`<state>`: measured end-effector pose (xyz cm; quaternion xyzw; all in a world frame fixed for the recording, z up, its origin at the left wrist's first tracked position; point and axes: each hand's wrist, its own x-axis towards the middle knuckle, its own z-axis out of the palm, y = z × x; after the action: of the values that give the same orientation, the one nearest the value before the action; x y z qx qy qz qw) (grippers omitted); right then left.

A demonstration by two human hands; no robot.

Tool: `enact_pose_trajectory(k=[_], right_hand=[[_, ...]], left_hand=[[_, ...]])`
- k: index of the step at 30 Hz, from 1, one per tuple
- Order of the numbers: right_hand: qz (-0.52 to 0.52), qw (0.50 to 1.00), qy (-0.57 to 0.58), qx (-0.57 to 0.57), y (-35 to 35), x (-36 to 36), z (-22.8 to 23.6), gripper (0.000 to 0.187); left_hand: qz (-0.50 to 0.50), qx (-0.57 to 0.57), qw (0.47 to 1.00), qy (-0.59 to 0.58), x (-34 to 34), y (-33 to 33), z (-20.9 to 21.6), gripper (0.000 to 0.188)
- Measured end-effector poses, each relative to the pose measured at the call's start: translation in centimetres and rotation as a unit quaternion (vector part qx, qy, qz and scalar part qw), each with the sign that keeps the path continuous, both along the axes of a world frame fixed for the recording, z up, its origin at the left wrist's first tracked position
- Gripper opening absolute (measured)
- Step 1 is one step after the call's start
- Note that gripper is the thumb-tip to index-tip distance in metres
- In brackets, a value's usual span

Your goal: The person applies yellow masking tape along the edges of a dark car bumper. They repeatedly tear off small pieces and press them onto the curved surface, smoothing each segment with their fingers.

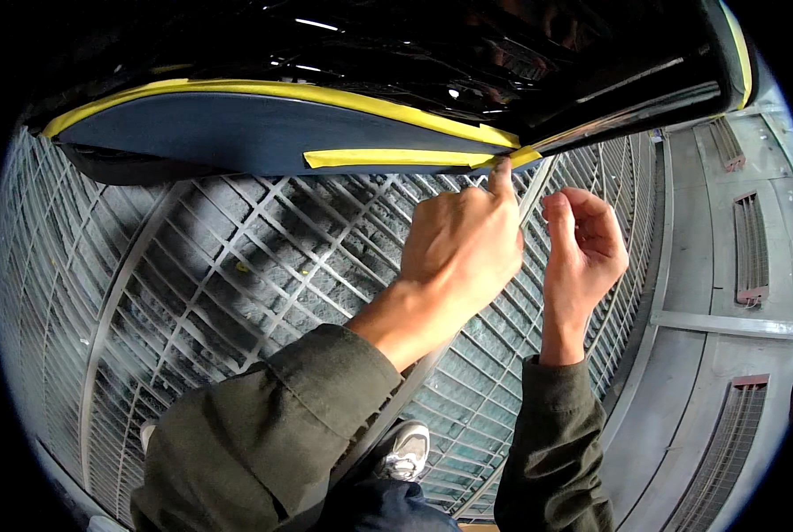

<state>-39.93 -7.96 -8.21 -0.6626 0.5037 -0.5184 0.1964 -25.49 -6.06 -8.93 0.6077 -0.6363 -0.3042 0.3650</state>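
Note:
Yellow masking tape (pixel 396 158) runs along the lower edge of a dark blue-grey car body panel (pixel 201 133). A longer yellow tape strip (pixel 325 95) follows the panel's curved upper edge. Both strips meet at the narrow right end, where the extended index finger of my left hand (pixel 467 235) touches the short tape end (pixel 525 157). The other fingers of that hand are curled in, and its palm is hidden. Lower and to the right, my right hand (pixel 587 244) is raised apart from the panel. Its fingers curl toward the thumb; anything between them is too small to make out.
Glossy black bodywork (pixel 370 44) fills the top, with more yellow tape (pixel 740 58) at its far right edge. Metal floor grating (pixel 263 257) lies beneath. Grey wall panels with heater-like grilles (pixel 751 248) stand at right. My shoe (pixel 405 450) rests on the grating.

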Motion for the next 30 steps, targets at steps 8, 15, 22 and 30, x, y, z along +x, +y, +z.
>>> enact_pose_trajectory(k=[8,15,22,30], right_hand=[[-0.005,0.998,-0.030,0.053,1.2,-1.2,-1.4,0.008],[0.008,0.990,-0.076,0.120,2.6,-1.8,-3.3,0.009],[0.037,0.985,-0.083,0.147,3.3,-0.9,-3.4,0.007],[-0.006,0.991,-0.007,0.131,2.0,-0.9,-2.0,0.011]], left_hand=[[-0.021,-0.125,0.968,-0.216,2.6,0.0,-2.4,0.051],[-0.077,-0.242,0.898,-0.360,3.2,-1.2,-2.1,0.053],[-0.128,-0.218,0.877,-0.409,4.5,-1.4,0.1,0.053],[-0.096,-0.186,0.939,-0.271,4.6,0.2,0.0,0.047]])
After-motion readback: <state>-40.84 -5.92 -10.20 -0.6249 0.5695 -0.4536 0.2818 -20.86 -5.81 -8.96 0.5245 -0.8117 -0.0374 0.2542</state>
